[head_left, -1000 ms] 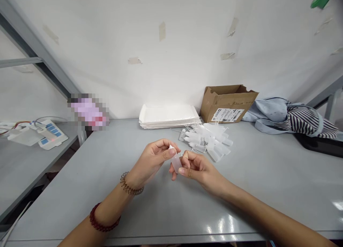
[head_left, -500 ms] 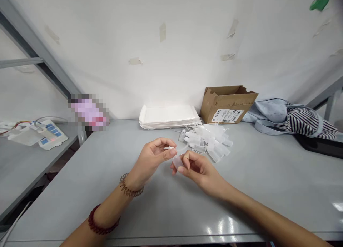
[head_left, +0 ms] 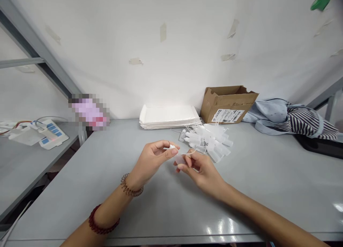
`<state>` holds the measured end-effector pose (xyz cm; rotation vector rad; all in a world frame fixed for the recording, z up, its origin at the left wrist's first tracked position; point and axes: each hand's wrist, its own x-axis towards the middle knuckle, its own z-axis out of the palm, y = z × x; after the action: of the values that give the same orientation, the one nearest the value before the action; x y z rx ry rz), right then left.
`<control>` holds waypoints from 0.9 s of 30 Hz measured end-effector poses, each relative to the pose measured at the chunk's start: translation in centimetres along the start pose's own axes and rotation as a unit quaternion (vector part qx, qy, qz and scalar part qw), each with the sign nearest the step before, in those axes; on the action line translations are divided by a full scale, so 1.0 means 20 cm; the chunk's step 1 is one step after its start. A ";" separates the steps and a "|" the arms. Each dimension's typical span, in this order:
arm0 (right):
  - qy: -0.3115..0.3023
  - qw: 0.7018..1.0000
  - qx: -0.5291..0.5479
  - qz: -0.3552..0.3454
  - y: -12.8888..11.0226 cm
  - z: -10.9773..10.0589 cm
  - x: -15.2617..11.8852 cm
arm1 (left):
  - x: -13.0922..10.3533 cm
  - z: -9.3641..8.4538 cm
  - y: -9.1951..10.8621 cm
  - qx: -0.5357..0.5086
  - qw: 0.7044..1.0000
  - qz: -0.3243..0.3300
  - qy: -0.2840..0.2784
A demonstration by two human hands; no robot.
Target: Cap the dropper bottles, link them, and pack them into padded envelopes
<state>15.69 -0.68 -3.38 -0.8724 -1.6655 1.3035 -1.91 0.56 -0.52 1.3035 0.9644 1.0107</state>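
Note:
My left hand (head_left: 152, 161) pinches a small white cap-like end (head_left: 172, 146) between thumb and forefinger. Just to the right, my right hand (head_left: 203, 174) is closed on the translucent white body (head_left: 180, 160) of what looks like a small plastic bottle. A thin white strip (head_left: 190, 152) sticks out over my right fingers. Fingers hide much of the bottle, so I cannot tell whether the cap end is joined to it. Behind my right hand lies a heap of similar translucent bottles (head_left: 211, 141) with thin strips or cords among them.
A stack of white padded envelopes (head_left: 168, 115) lies against the wall. An open cardboard box (head_left: 227, 104) stands right of it, beside blue and striped fabric (head_left: 302, 120). A power strip (head_left: 52, 134) rests on the left-hand surface, past a metal post.
The thin strip now sticks out to the right above my right fingers. The bottle body has shifted slightly right and up, and my left fingertips have edged right.

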 end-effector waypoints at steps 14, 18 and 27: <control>-0.217 0.877 0.403 0.147 -0.05 -0.01 0.01 | 0.00 -0.05 0.02 -0.116 0.979 -0.027 -0.168; -0.095 0.983 0.148 0.045 -0.03 -0.02 0.01 | 0.01 -0.02 0.00 -0.053 0.996 -0.024 -0.068; -0.040 0.999 -0.023 -0.023 0.00 -0.02 0.00 | 0.03 -0.02 -0.04 -0.015 0.999 0.000 -0.042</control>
<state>16.03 -0.45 -3.25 -0.8134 -1.7729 1.2883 -1.97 1.31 -1.39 1.3112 0.8829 0.9586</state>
